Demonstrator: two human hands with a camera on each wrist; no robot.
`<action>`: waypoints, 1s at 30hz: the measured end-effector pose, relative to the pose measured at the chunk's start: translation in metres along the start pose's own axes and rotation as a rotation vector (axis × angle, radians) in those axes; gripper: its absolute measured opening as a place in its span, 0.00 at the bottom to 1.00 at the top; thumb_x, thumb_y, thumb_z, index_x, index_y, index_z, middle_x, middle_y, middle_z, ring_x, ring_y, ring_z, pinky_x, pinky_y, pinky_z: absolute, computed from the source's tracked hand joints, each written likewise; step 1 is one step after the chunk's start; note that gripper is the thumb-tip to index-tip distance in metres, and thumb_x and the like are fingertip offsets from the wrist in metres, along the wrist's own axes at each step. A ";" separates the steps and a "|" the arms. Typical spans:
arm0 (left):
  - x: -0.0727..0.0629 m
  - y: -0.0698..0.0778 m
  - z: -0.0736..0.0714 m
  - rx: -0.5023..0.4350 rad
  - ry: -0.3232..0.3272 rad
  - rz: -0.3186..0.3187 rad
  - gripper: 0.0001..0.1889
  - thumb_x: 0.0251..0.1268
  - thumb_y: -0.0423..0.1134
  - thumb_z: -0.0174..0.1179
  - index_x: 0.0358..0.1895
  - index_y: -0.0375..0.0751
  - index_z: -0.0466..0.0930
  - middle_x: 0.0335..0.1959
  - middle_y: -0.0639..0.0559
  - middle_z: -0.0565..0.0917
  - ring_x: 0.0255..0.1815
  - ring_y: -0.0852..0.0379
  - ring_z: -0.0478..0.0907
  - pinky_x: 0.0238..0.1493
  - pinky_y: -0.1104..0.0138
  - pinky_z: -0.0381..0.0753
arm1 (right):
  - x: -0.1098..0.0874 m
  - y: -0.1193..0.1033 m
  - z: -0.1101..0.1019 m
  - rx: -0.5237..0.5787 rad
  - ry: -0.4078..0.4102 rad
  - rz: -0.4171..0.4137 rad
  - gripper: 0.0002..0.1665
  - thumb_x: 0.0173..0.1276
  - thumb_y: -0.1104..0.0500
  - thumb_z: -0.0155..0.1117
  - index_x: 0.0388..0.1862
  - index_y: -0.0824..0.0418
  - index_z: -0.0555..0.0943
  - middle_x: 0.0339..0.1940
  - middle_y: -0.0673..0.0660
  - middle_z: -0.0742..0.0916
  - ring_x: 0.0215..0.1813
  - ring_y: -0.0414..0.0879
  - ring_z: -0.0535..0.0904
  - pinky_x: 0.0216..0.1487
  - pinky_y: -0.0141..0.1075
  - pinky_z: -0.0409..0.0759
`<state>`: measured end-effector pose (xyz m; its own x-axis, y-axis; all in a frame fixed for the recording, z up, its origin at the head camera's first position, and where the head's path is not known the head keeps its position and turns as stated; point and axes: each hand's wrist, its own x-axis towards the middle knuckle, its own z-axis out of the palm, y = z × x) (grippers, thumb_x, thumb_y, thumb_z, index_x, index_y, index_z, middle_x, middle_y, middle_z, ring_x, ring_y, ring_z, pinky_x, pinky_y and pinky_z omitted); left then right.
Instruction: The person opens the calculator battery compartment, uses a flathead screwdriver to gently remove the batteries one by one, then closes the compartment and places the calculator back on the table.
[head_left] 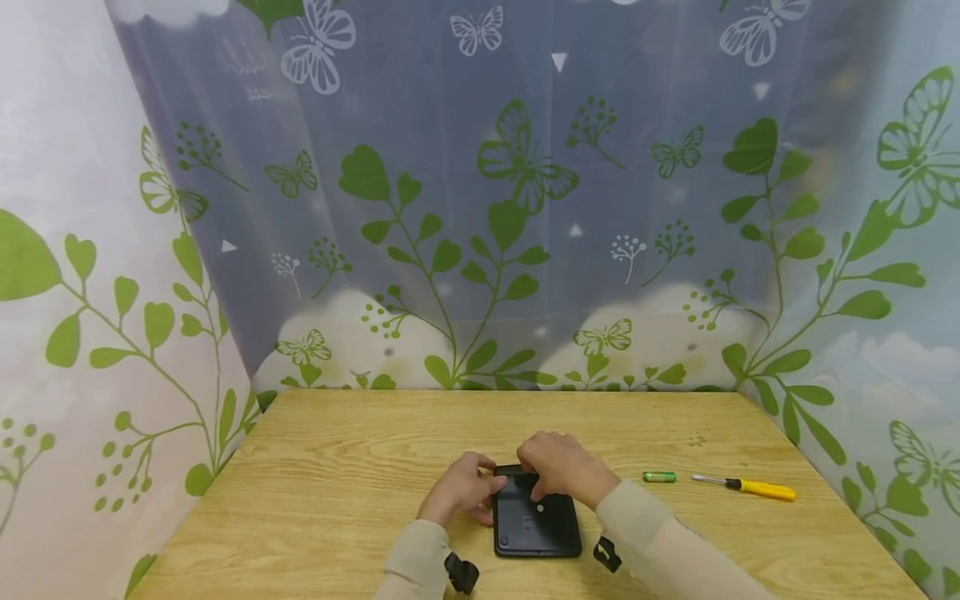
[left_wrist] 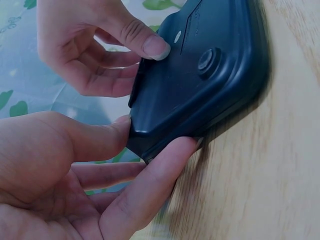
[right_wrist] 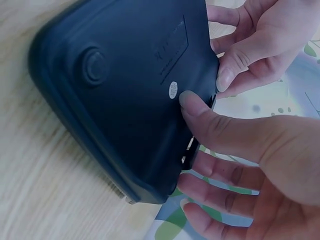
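A flat black calculator-shaped device (head_left: 536,533) lies back side up on the table, with a round foot (left_wrist: 206,62) and a small white round sticker (right_wrist: 173,90) on its back. My left hand (head_left: 459,490) grips its far left corner, thumb and forefinger on the edges in the left wrist view. From the far side my right hand (head_left: 562,468) holds the same device, its thumb (right_wrist: 197,107) pressing on the back beside the sticker. The other fingers curl past the edge, where a narrow gap shows in the right wrist view. The device's front is hidden underneath.
To the right on the wooden table (head_left: 337,442) lies a green battery (head_left: 659,477). Beyond it is a screwdriver (head_left: 757,489) with a yellow handle, its shaft pointing left. A patterned curtain (head_left: 450,250) hangs along the table's back edge.
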<state>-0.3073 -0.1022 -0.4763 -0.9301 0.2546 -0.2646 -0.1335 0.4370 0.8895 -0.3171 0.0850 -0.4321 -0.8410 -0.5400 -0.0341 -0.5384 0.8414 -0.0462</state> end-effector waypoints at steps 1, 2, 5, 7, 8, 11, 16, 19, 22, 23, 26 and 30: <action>0.000 0.000 0.000 0.000 0.000 0.000 0.27 0.76 0.38 0.62 0.72 0.28 0.69 0.39 0.40 0.84 0.33 0.51 0.86 0.28 0.61 0.92 | -0.001 0.000 0.001 0.004 0.010 -0.006 0.19 0.49 0.55 0.88 0.31 0.55 0.83 0.29 0.47 0.83 0.30 0.41 0.75 0.29 0.37 0.77; 0.000 -0.001 0.000 0.000 -0.001 0.001 0.28 0.76 0.38 0.62 0.72 0.28 0.69 0.39 0.40 0.84 0.33 0.51 0.86 0.28 0.60 0.92 | -0.001 0.000 0.001 0.008 0.018 -0.013 0.19 0.48 0.55 0.89 0.31 0.56 0.84 0.29 0.47 0.84 0.30 0.41 0.75 0.29 0.37 0.77; 0.000 -0.001 0.000 -0.001 -0.003 0.001 0.28 0.76 0.38 0.62 0.72 0.28 0.69 0.39 0.40 0.84 0.33 0.51 0.86 0.28 0.60 0.92 | -0.003 0.002 0.003 0.018 0.042 -0.034 0.20 0.48 0.55 0.89 0.33 0.57 0.84 0.31 0.49 0.85 0.31 0.41 0.76 0.28 0.37 0.78; 0.000 -0.001 0.000 -0.002 -0.001 -0.001 0.28 0.76 0.38 0.62 0.72 0.28 0.69 0.39 0.40 0.84 0.33 0.51 0.86 0.28 0.60 0.92 | -0.004 0.004 0.004 0.029 0.053 -0.052 0.20 0.48 0.56 0.89 0.34 0.57 0.85 0.32 0.50 0.86 0.31 0.41 0.77 0.28 0.37 0.79; 0.000 -0.001 0.000 -0.001 -0.001 -0.001 0.28 0.76 0.38 0.62 0.72 0.28 0.69 0.39 0.40 0.84 0.34 0.51 0.86 0.28 0.60 0.92 | -0.004 0.005 0.004 0.034 0.056 -0.060 0.20 0.48 0.56 0.89 0.35 0.58 0.85 0.32 0.50 0.86 0.32 0.42 0.77 0.29 0.38 0.79; 0.000 -0.001 0.000 0.000 0.005 -0.006 0.27 0.76 0.38 0.62 0.71 0.29 0.69 0.39 0.41 0.84 0.33 0.51 0.86 0.28 0.61 0.92 | -0.004 0.008 0.006 0.052 0.067 -0.079 0.20 0.48 0.56 0.89 0.36 0.58 0.86 0.34 0.51 0.87 0.33 0.42 0.79 0.29 0.37 0.81; 0.000 0.000 0.001 -0.005 0.012 0.003 0.27 0.76 0.38 0.62 0.71 0.28 0.69 0.40 0.40 0.83 0.34 0.51 0.85 0.28 0.61 0.92 | -0.005 0.009 0.004 0.053 0.063 -0.081 0.17 0.53 0.56 0.86 0.38 0.58 0.87 0.35 0.51 0.87 0.34 0.43 0.81 0.32 0.38 0.83; -0.001 0.000 0.001 -0.008 0.013 0.010 0.27 0.76 0.37 0.62 0.71 0.27 0.69 0.41 0.40 0.83 0.34 0.51 0.85 0.29 0.60 0.92 | -0.006 0.009 0.003 0.050 0.060 -0.076 0.16 0.55 0.56 0.85 0.39 0.58 0.87 0.35 0.52 0.88 0.35 0.44 0.81 0.33 0.39 0.84; -0.001 0.000 0.001 -0.007 0.013 0.010 0.27 0.76 0.37 0.62 0.71 0.27 0.69 0.40 0.39 0.83 0.34 0.51 0.85 0.29 0.60 0.92 | -0.006 0.009 0.004 0.050 0.073 -0.080 0.16 0.54 0.56 0.86 0.38 0.58 0.88 0.35 0.52 0.88 0.34 0.44 0.81 0.32 0.39 0.84; 0.000 0.000 0.001 -0.008 0.012 0.010 0.27 0.76 0.37 0.62 0.71 0.27 0.69 0.40 0.40 0.83 0.34 0.51 0.85 0.29 0.60 0.92 | -0.006 0.009 0.004 0.052 0.078 -0.082 0.16 0.53 0.56 0.86 0.38 0.58 0.88 0.34 0.52 0.88 0.34 0.43 0.81 0.31 0.38 0.83; -0.001 0.000 0.001 -0.008 0.009 0.007 0.27 0.76 0.37 0.61 0.71 0.27 0.69 0.38 0.40 0.83 0.33 0.51 0.85 0.28 0.61 0.92 | -0.005 0.011 0.005 0.070 0.096 -0.101 0.15 0.53 0.57 0.86 0.35 0.59 0.88 0.33 0.52 0.89 0.33 0.43 0.81 0.32 0.38 0.83; -0.001 0.000 0.001 -0.012 0.006 0.009 0.27 0.76 0.37 0.61 0.71 0.27 0.69 0.38 0.40 0.83 0.33 0.51 0.85 0.28 0.61 0.92 | -0.006 0.014 0.006 0.100 0.113 -0.130 0.14 0.52 0.59 0.86 0.33 0.61 0.88 0.32 0.54 0.89 0.33 0.44 0.82 0.34 0.36 0.84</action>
<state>-0.3062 -0.1015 -0.4761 -0.9332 0.2534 -0.2547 -0.1293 0.4244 0.8962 -0.3197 0.0997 -0.4387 -0.7682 -0.6338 0.0903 -0.6398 0.7552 -0.1424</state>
